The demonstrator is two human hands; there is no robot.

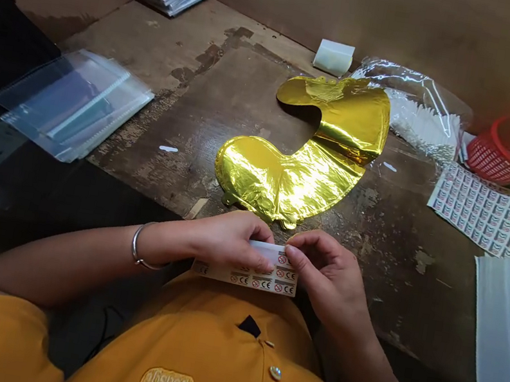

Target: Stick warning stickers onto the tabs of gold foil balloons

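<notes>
Gold foil balloon point(303, 166) lies on the surface point(189, 115) just beyond the left hand point(227, 238) and right hand point(330, 282), their fingers pinching one sticker strip point(264, 279).

Foil balloon point(304, 160): gold metallic film, mirror-glossy, finely creased. Tabletop point(192, 96): bare wood, matt and rough, its finish worn off in patches; the stack of clear bags point(74, 102) on it is smooth, shiny plastic. Sticker strip point(264, 279): printed paper, smooth with a slight sheen; bangle point(135, 246) polished metal; basket point(500, 157) red plastic mesh.
</notes>
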